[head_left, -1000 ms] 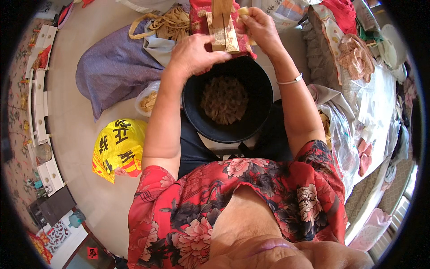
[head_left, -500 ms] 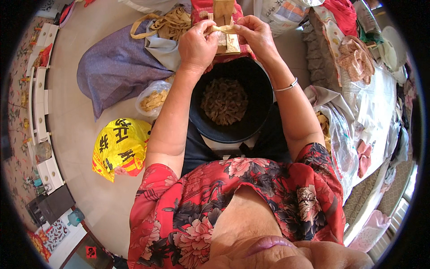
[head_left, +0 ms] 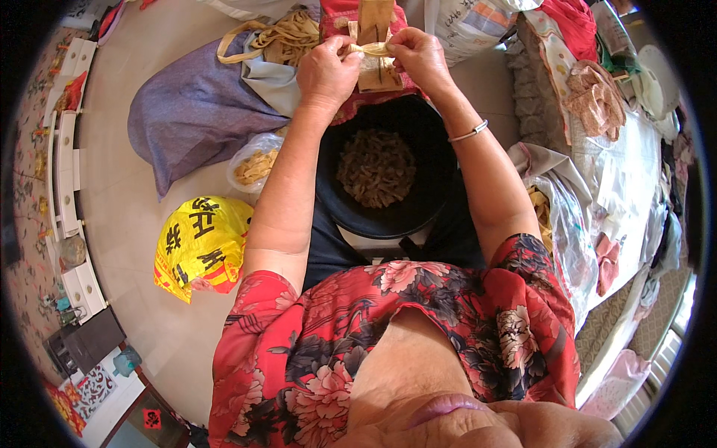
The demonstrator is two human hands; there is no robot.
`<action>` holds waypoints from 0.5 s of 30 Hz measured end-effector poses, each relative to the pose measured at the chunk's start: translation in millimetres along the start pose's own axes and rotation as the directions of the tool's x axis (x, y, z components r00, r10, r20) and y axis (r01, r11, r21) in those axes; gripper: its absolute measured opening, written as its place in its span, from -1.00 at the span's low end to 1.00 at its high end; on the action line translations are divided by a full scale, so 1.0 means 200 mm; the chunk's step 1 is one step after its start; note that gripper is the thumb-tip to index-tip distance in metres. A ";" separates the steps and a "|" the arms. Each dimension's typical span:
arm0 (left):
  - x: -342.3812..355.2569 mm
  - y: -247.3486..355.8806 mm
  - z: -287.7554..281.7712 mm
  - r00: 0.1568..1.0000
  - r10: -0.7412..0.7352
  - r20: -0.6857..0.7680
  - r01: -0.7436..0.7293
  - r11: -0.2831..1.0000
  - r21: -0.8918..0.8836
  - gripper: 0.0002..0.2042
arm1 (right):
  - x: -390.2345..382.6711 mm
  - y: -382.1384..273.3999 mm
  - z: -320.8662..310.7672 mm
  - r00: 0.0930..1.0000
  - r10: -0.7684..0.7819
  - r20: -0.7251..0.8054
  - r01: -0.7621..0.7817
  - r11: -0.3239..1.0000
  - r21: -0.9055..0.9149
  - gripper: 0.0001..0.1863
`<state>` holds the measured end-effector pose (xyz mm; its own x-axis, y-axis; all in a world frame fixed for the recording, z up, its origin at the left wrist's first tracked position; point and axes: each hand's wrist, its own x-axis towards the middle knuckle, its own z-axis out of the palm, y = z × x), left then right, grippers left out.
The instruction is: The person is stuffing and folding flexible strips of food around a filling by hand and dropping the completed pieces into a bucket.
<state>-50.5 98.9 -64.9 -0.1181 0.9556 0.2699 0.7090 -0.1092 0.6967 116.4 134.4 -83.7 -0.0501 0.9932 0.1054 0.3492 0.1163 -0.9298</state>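
Between my two hands a pale yellow strip [head_left: 373, 50] is stretched sideways over a wooden block [head_left: 379, 78]. My left hand [head_left: 328, 71] pinches its left end, and my right hand [head_left: 420, 58] grips its right end. An upright wooden piece [head_left: 375, 21] rises just beyond the strip, with a thin dark line down its middle. The wooden stand rests on red patterned cloth [head_left: 337, 16]. Below my hands, between my knees, sits a wide black basin [head_left: 433, 187] holding a heap of small brownish pieces [head_left: 376, 169].
On the left lie a blue-grey cloth bag [head_left: 198, 112] with tan strips [head_left: 287, 41], a clear bag of yellowish pieces [head_left: 255, 166] and a yellow plastic bag [head_left: 205, 243]. To the right, a clear plastic bag [head_left: 571, 231] stands beside a cloth-covered seat [head_left: 620, 175].
Both hands stay on the strip. My right hand has shifted slightly and its wrist has moved a little left; the strip now lies slightly rounder over the block.
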 end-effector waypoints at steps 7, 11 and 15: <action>-0.01 -0.05 -0.03 0.953 -0.160 0.256 0.219 0.950 -0.221 -0.83 | -0.05 -0.01 -0.04 0.977 -0.195 -0.080 0.126 0.845 -0.520 -0.88; -0.01 0.00 -0.16 0.800 -0.204 0.564 0.570 0.551 -0.610 -0.72 | -0.15 -0.14 -0.20 0.986 -0.115 0.122 0.134 0.979 -0.154 -0.88; -0.05 0.03 -0.22 0.690 -0.106 0.716 0.699 0.351 -0.622 -0.66 | -0.27 -0.25 -0.31 0.826 0.078 0.559 -0.030 0.995 -0.095 -0.70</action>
<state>-75.4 77.2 -35.1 0.3409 0.8671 -0.3632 -0.2662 0.4595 0.8473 159.5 74.8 -21.0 -0.5367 0.8237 -0.1830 0.4383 0.0868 -0.8946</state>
